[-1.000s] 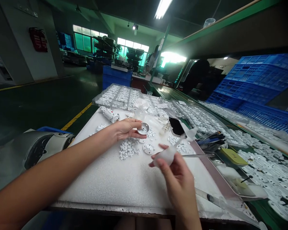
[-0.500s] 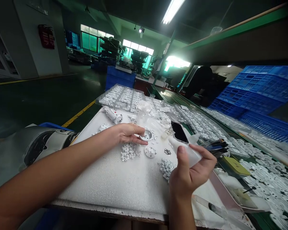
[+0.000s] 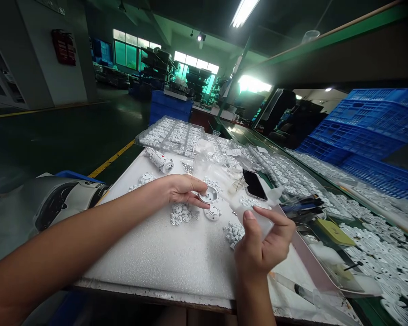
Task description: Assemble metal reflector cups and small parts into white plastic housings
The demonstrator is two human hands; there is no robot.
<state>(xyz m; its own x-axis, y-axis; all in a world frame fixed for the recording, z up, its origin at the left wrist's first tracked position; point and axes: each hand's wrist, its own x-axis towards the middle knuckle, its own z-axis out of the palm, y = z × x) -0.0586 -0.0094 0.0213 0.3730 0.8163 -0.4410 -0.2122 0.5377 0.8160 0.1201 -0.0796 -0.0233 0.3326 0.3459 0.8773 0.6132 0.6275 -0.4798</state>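
Observation:
My left hand (image 3: 183, 189) pinches a white round, dish-shaped plastic part (image 3: 210, 195) between thumb and fingers, its hollow side with small holes facing up. To its right, my right hand (image 3: 265, 242) is closed on a translucent white squeeze bottle (image 3: 240, 210), tilted with its narrow tip towards the part; tip and part are apart. Below the held part, another white round part (image 3: 212, 213) lies on the white foam sheet (image 3: 163, 253). Small white pieces (image 3: 182, 214) are heaped under my left hand. A second heap of small pieces (image 3: 234, 233) lies beside my right wrist.
A phone (image 3: 255, 184) lies past the bottle. A white speckled cylinder (image 3: 159, 160) is at the far left. Trays of white parts (image 3: 170, 135) stand at the back. On the right are a pink-edged tray (image 3: 314, 260), a yellow sponge (image 3: 335, 232) and blue crates (image 3: 370, 122).
My right hand has moved left and slightly up with the bottle, bringing its tip closer to the held part. My left hand keeps its hold almost in place.

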